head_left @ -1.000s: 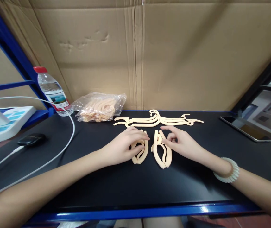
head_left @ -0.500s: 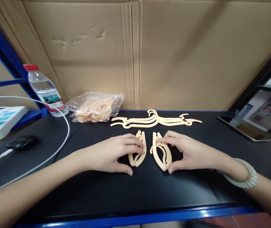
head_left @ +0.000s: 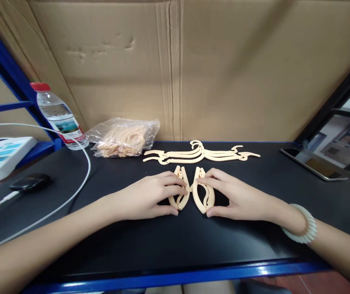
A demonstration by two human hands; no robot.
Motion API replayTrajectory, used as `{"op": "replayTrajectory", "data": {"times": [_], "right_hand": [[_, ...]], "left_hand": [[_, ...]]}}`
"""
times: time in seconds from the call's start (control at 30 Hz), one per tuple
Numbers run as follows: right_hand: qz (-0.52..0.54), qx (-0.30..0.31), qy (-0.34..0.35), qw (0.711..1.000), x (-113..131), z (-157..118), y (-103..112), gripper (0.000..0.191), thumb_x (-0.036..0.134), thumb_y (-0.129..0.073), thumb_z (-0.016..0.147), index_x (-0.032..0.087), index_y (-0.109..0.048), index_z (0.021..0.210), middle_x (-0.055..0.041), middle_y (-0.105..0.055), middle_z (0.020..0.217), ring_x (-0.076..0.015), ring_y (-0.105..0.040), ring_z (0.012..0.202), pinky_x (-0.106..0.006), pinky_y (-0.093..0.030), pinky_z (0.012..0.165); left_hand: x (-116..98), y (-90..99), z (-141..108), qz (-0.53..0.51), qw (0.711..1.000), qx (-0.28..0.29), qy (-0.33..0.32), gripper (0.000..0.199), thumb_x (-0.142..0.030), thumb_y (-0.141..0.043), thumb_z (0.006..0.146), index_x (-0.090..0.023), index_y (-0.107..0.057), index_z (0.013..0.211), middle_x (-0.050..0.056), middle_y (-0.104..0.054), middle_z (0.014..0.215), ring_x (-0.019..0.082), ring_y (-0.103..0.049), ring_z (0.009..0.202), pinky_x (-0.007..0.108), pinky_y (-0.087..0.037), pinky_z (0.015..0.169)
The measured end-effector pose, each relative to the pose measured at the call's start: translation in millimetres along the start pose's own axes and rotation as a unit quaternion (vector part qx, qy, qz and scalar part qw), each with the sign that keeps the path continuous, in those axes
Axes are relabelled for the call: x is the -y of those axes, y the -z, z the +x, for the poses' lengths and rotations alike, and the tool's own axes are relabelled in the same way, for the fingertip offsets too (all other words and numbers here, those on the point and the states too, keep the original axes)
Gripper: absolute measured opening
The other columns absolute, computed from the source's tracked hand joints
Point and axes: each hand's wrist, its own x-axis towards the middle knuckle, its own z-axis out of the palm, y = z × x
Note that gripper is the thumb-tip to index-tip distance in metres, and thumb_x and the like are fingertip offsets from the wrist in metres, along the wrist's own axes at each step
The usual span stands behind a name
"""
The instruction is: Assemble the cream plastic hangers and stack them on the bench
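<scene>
Two cream plastic folding hangers lie folded side by side on the black tabletop (head_left: pixel 150 245). My left hand (head_left: pixel 146 197) grips the left folded hanger (head_left: pixel 186 196), fingers over its upper part and thumb by its near end. The right folded hanger (head_left: pixel 196 197) is held in my right hand (head_left: pixel 236 196), with the thumb at its near tip and the fingertips on its upper part. The two hangers stand close together with a narrow gap between them. Behind them, unfolded hangers (head_left: pixel 184 159) lie stacked across the table; their exact number is hard to tell.
A clear bag of folded hangers (head_left: pixel 122 139) sits at the back left beside a water bottle (head_left: pixel 64 122). At far left are a power strip (head_left: pixel 24 151), a black device (head_left: pixel 29 182) and a white cable (head_left: pixel 87 171). A phone (head_left: pixel 312 164) lies right. Cardboard (head_left: pixel 254 73) stands behind.
My right hand has slid the right hanger leftward, nearer the other one and turned more upright. My left hand has moved slightly right, its thumb now closer to the left hanger.
</scene>
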Motion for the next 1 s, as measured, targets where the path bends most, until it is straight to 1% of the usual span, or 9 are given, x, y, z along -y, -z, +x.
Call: {"op": "replayTrajectory", "data": {"times": [0.33,0.47,0.53,0.6,0.63,0.7,0.77,0.83,1.0], "right_hand": [[-0.054,-0.006,0.021,0.998,2,2,-5,0.06,0.046,-0.063,0.088,0.022,-0.047,0.141,-0.0122,-0.053,0.12,-0.0274,-0.051,0.111,-0.046,-0.046,0.098],[-0.051,-0.015,0.024,0.998,-1,2,-7,0.065,0.047,-0.065,0.087,0.022,-0.044,0.142,-0.0117,-0.053,0.121,-0.0265,-0.052,0.11,-0.044,-0.047,0.097],[-0.041,-0.024,0.027,0.999,-3,2,-7,0.071,0.047,-0.069,0.084,0.022,-0.041,0.144,-0.0116,-0.053,0.124,-0.0262,-0.052,0.112,-0.043,-0.047,0.098],[-0.03,-0.025,0.027,0.999,-4,1,-4,0.075,0.046,-0.072,0.082,0.021,-0.039,0.145,-0.0119,-0.054,0.126,-0.0262,-0.053,0.113,-0.043,-0.047,0.099],[-0.026,-0.025,0.026,0.999,-5,1,-3,0.074,0.044,-0.072,0.082,0.022,-0.039,0.144,-0.0117,-0.054,0.126,-0.026,-0.054,0.114,-0.042,-0.047,0.1],[-0.021,-0.022,0.019,0.999,-4,0,1,0.065,0.042,-0.071,0.083,0.023,-0.046,0.14,-0.0106,-0.056,0.125,-0.0255,-0.055,0.114,-0.042,-0.047,0.1],[-0.025,-0.021,0.013,0.999,-4,-1,3,0.052,0.041,-0.07,0.085,0.024,-0.056,0.131,-0.0096,-0.058,0.123,-0.0253,-0.056,0.113,-0.041,-0.048,0.099],[-0.031,-0.023,0.012,0.999,-4,-1,4,0.042,0.04,-0.069,0.085,0.023,-0.063,0.123,-0.0095,-0.06,0.119,-0.0249,-0.058,0.11,-0.041,-0.049,0.097],[-0.036,-0.032,0.019,0.999,-5,-1,2,0.037,0.039,-0.067,0.087,0.022,-0.064,0.12,-0.0096,-0.062,0.118,-0.0231,-0.061,0.106,-0.039,-0.051,0.095]], "left_hand": [[3,0.8,-1,-0.018,0.999,-0.024,-0.011,0.039,-0.029,-0.065,0.087,-0.023,-0.061,0.125,0.01,-0.063,0.129,0.027,-0.053,0.124,0.041,-0.045,0.104],[0,-0.5,0,0.022,0.999,-0.041,-0.002,0.048,-0.037,-0.066,0.086,-0.023,-0.057,0.131,0.012,-0.058,0.136,0.03,-0.05,0.129,0.045,-0.041,0.108],[-6,-3.2,1,0.05,0.998,-0.043,-0.008,0.055,-0.044,-0.064,0.086,-0.021,-0.053,0.135,0.013,-0.054,0.141,0.032,-0.045,0.133,0.048,-0.036,0.111],[-15,-7.8,1,0.066,0.997,-0.028,-0.025,0.062,-0.05,-0.06,0.087,-0.017,-0.049,0.138,0.015,-0.052,0.143,0.034,-0.041,0.136,0.05,-0.031,0.113],[-20,-10.6,2,0.078,0.996,-0.025,-0.027,0.065,-0.053,-0.057,0.088,-0.015,-0.048,0.139,0.017,-0.051,0.144,0.036,-0.04,0.137,0.053,-0.029,0.113],[-28,-15.9,2,0.093,0.995,-0.02,-0.03,0.062,-0.055,-0.053,0.09,-0.015,-0.049,0.138,0.018,-0.05,0.144,0.038,-0.039,0.137,0.056,-0.027,0.113],[-33,-19.6,3,0.098,0.994,-0.024,-0.032,0.06,-0.054,-0.051,0.091,-0.014,-0.051,0.136,0.019,-0.051,0.143,0.038,-0.042,0.135,0.056,-0.027,0.112],[-35,-21.1,4,0.097,0.994,-0.032,-0.035,0.058,-0.053,-0.051,0.092,-0.013,-0.051,0.135,0.019,-0.054,0.14,0.037,-0.045,0.132,0.056,-0.029,0.111],[-32,-19.7,4,0.094,0.994,-0.028,-0.04,0.057,-0.05,-0.052,0.092,-0.012,-0.052,0.134,0.02,-0.055,0.139,0.037,-0.046,0.132,0.055,-0.03,0.11]]}}
